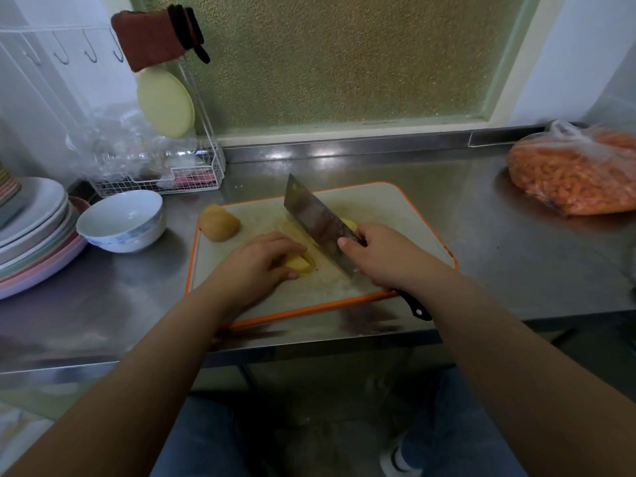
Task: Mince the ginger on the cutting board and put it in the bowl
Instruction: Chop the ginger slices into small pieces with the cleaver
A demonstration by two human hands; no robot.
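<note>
A grey cutting board (395, 208) with an orange rim lies on the steel counter. My left hand (258, 261) holds a yellow piece of ginger (303, 264) down on the board with curled fingers. My right hand (382, 258) grips the black handle of a cleaver (316, 218), whose blade stands tilted on the board just right of that piece. A second ginger slice (348, 223) peeks out behind the blade. A larger unpeeled ginger chunk (219, 222) sits at the board's left edge. A white bowl (122, 222) stands left of the board and looks empty.
A stack of plates (38, 232) sits at the far left beside the bowl. A white wire rack (165, 182) with plastic bags stands behind it. A bag of orange carrots (574, 177) lies at the back right. The counter's front edge runs just below the board.
</note>
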